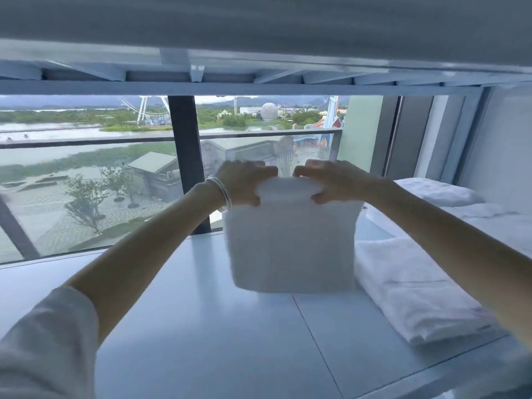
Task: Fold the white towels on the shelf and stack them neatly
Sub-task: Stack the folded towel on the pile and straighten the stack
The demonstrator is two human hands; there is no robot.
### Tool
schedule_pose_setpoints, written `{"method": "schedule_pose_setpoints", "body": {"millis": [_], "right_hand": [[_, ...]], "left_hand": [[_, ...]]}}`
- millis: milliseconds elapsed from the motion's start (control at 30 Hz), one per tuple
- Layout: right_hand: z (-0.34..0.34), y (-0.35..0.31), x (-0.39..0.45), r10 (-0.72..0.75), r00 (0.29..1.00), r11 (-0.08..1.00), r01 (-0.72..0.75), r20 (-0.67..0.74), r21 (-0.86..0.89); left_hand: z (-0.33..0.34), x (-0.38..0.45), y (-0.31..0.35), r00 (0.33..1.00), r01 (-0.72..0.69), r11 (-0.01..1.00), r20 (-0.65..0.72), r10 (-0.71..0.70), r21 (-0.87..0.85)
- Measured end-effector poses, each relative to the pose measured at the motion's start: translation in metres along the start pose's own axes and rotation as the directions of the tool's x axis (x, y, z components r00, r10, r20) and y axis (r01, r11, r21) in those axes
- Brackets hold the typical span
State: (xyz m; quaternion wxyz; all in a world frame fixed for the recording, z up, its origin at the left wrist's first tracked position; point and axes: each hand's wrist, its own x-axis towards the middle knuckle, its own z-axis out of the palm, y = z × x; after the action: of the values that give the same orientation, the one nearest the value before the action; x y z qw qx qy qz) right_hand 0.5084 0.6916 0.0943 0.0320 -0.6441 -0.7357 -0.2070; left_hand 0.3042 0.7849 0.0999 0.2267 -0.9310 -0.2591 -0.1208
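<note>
White shelf (201, 312) | both hands grip hanging folded towel (290, 249) | no legible writing

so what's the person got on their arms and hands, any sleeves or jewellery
Both hands are bare, with no gloves and no rings that show. The left hand has thin silver bangles stacked at the wrist, and a white sleeve pushed up near the elbow leaves the forearm uncovered. The right hand has nothing at the wrist; its forearm is uncovered as far as the frame shows.

A folded white terry towel (290, 249) hangs upright above the pale shelf (201, 326); another folded white towel (414, 292) lies flat just right.
</note>
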Motion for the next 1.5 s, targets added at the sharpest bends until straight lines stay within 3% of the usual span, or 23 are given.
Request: {"method": "schedule_pose_setpoints", "body": {"millis": [133, 233, 300, 400, 467, 500, 567, 667, 733, 867, 1000, 1100, 1167, 1300, 1333, 1433, 1500], "right_hand": [[0.0, 0.044, 0.047, -0.059, 0.927, 0.984, -0.008, -0.37, -0.177], [0.046, 0.055, 0.059, -0.049, 0.911, 0.974, -0.048, -0.41, -0.222], [0.097, 0.053, 0.054, -0.036, 0.936, 0.969, -0.053, -0.351, -0.242], [0.187, 0.044, 0.031, 0.074, 0.997, 0.984, -0.072, 0.009, -0.162], [0.231, 0.038, 0.015, 0.061, 0.986, 0.998, -0.056, 0.155, -0.033], [0.236, 0.031, 0.008, 0.093, 0.983, 0.996, -0.092, 0.159, -0.011], [0.224, 0.025, -0.001, 0.111, 0.992, 0.991, -0.106, 0.064, -0.081], [0.2, 0.038, 0.007, 0.146, 0.987, 0.988, -0.149, -0.064, -0.045], [0.196, 0.044, 0.007, 0.202, 0.979, 0.977, -0.204, -0.035, -0.062], [0.228, 0.048, -0.018, 0.181, 0.981, 0.982, -0.177, 0.064, -0.071], [0.232, 0.044, -0.025, 0.169, 0.984, 0.974, -0.158, 0.054, -0.163], [0.225, 0.043, -0.027, 0.175, 0.984, 0.963, -0.166, 0.023, -0.214], [0.221, 0.04, -0.03, 0.185, 0.981, 0.962, -0.168, 0.064, -0.217], [0.223, 0.027, -0.034, 0.183, 0.952, 0.98, -0.156, 0.247, -0.124], [0.223, 0.018, -0.033, 0.146, 0.959, 0.987, -0.125, 0.242, -0.098], [0.234, -0.007, -0.027, 0.069, 0.986, 0.997, -0.061, 0.149, -0.055], [0.239, -0.012, -0.022, 0.058, 0.997, 0.998, -0.057, 0.054, -0.031]], "left_hand": [[0.008, 0.058, -0.017, 0.935, 0.174, 0.97, -0.337, -0.107, 0.173], [0.062, 0.077, -0.005, 0.893, 0.205, 0.962, -0.438, -0.108, 0.181], [0.116, 0.078, 0.012, 0.934, 0.134, 0.976, -0.35, -0.067, 0.171], [0.184, 0.059, 0.045, 0.996, 0.064, 0.99, -0.075, -0.055, 0.122], [0.218, 0.044, 0.063, 0.973, 0.087, 0.995, 0.207, -0.096, 0.055], [0.226, 0.04, 0.066, 0.961, 0.114, 0.992, 0.248, -0.123, 0.052], [0.223, 0.043, 0.063, 0.97, 0.145, 0.989, 0.194, -0.144, 0.009], [0.208, 0.054, 0.049, 0.977, 0.201, 0.971, 0.091, -0.191, -0.128], [0.206, 0.053, 0.044, 0.975, 0.221, 0.951, 0.036, -0.218, -0.215], [0.233, 0.03, 0.064, 0.991, 0.119, 0.921, 0.096, -0.089, -0.371], [0.231, 0.025, 0.055, 0.988, 0.11, 0.912, 0.142, -0.058, -0.396], [0.228, 0.017, 0.046, 0.957, 0.238, 0.891, 0.251, -0.147, -0.386], [0.228, 0.012, 0.049, 0.922, 0.361, 0.802, 0.309, -0.231, -0.476], [0.226, 0.012, 0.056, 0.91, 0.379, 0.672, 0.388, -0.145, -0.636], [0.222, 0.011, 0.053, 0.905, 0.4, 0.564, 0.407, -0.121, -0.722], [0.212, 0.003, 0.048, 0.856, 0.473, -0.03, 0.467, -0.222, -0.881], [0.214, -0.001, 0.052, 0.777, 0.468, -0.251, 0.53, -0.341, -0.847]]}}
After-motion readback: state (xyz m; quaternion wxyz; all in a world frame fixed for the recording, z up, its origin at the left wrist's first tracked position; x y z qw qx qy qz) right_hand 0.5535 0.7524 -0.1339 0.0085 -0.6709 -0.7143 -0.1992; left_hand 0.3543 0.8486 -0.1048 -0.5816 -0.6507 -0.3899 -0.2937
